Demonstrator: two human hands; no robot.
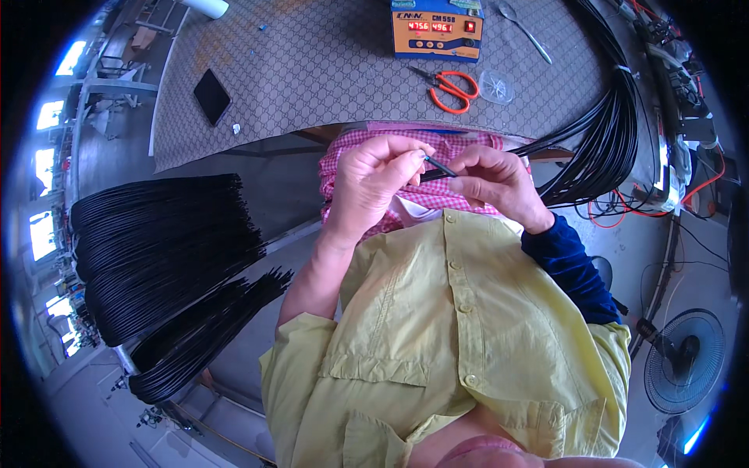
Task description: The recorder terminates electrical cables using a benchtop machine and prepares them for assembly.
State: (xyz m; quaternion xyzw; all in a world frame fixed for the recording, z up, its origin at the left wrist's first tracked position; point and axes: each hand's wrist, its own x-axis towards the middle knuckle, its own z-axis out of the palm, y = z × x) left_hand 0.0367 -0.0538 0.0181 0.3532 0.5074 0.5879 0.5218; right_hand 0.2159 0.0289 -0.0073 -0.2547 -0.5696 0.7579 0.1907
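In front of my chest, over a pink checked cloth (343, 160), both hands meet at the end of a thin black cable (440, 165). My left hand (380, 178) is closed, thumb and forefinger pinching at the cable's tip; whether a small part sits there is too small to tell. A short way behind the tip, my right hand (497, 183) pinches the same cable between thumb and fingers. Beyond the hands, orange-handled scissors (454, 93) lie on the table (312, 70) beside a clear dish (496, 87) holding small thin pieces.
An orange and blue counter box (437, 48) with red digits stands at the table's far side, near a metal spoon (527, 33). A dark phone (212, 97) lies left. Black cable bundles hang at left (156, 249) and over the right table edge (608, 129). A fan (684, 360) stands right.
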